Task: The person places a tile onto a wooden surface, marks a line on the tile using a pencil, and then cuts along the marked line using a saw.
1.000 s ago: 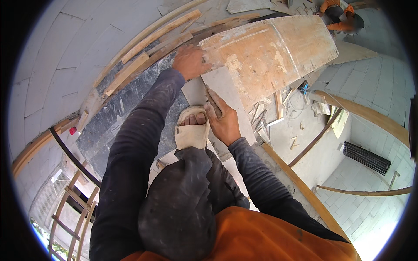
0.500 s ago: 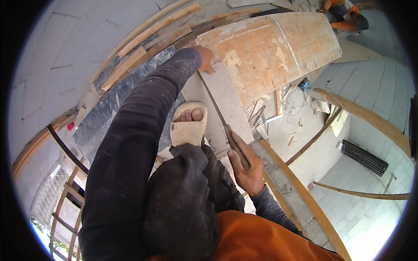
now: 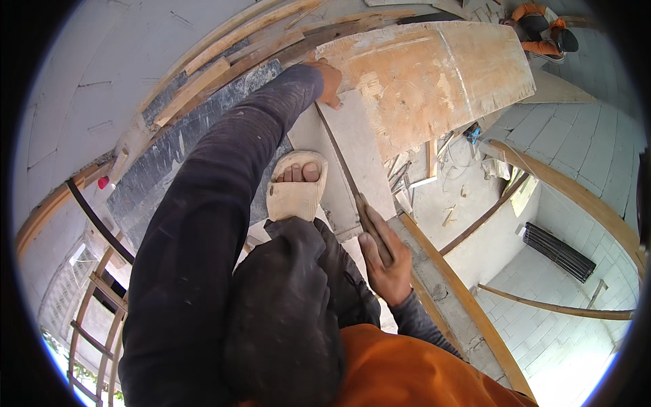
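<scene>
Plywood sheet (image 3: pixel 434 81) — pale, scuffed, lying flat on the ledge ahead, its near edge over a grey board (image 3: pixel 356 159). Left hand (image 3: pixel 330 81) presses on the sheet's near corner, fingers spread flat, gripping nothing. Right hand (image 3: pixel 385 261) has its fingers wrapped around the handle of a long thin saw (image 3: pixel 346 180), blade running up along the grey board. Sandalled foot (image 3: pixel 296 190) planted just beside it. Judgement: sheet looks stiff but broad, likely awkward and splintery — best held at an edge or corner.
</scene>
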